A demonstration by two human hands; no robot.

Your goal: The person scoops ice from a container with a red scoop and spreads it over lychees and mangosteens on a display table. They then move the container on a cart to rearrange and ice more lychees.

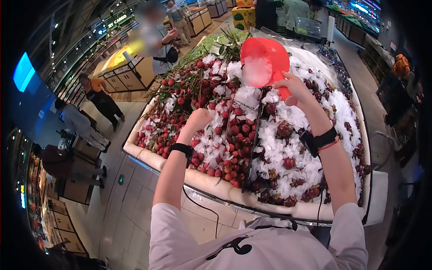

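My right hand (294, 90) is wrapped around the handle of a red plastic scoop (276, 54), which is tilted over the far middle of the display with white crushed ice (256, 72) in its bowl. Below and left of it, my left hand (199, 119) hovers closed in a loose fist above the fruit, with nothing visible in it. Red lychees (235, 130), some on stems and leaves, fill the left side. Dark purple mangosteens (284, 129) lie half covered by ice (281, 150) on the right.
A black divider (253, 153) separates the two fruits. A pale padded rim (216, 186) edges the stand near my body. Green fruit (209, 45) lies at the far left corner. A person (164, 45) stands beyond the stand; another in a black apron (101, 96) stands in the left aisle.
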